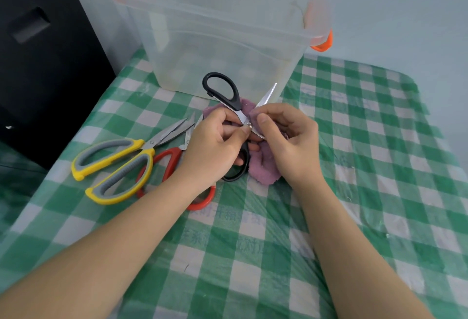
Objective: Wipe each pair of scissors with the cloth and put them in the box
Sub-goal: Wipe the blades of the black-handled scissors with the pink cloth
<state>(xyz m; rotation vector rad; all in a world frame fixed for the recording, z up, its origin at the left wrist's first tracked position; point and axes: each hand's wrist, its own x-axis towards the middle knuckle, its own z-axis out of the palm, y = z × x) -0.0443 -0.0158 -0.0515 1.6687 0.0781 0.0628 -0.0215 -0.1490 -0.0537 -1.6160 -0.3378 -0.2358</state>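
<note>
Black-handled scissors (222, 90) are held spread open just above the table. My left hand (215, 146) grips them near the pivot, with one handle loop under my palm. My right hand (286, 136) pinches the purple cloth (263, 169) around one blade, whose tip points up and to the right. Yellow-and-grey scissors (114, 164) lie to the left on the table. Red-handled scissors (169, 161) lie partly under my left forearm. The clear plastic box (228, 40) with orange latches stands open behind them.
The table carries a green-and-white checked cloth (354, 166) under a clear film. A black cabinet (45, 52) stands against the table's left edge. A pale wall runs behind the box.
</note>
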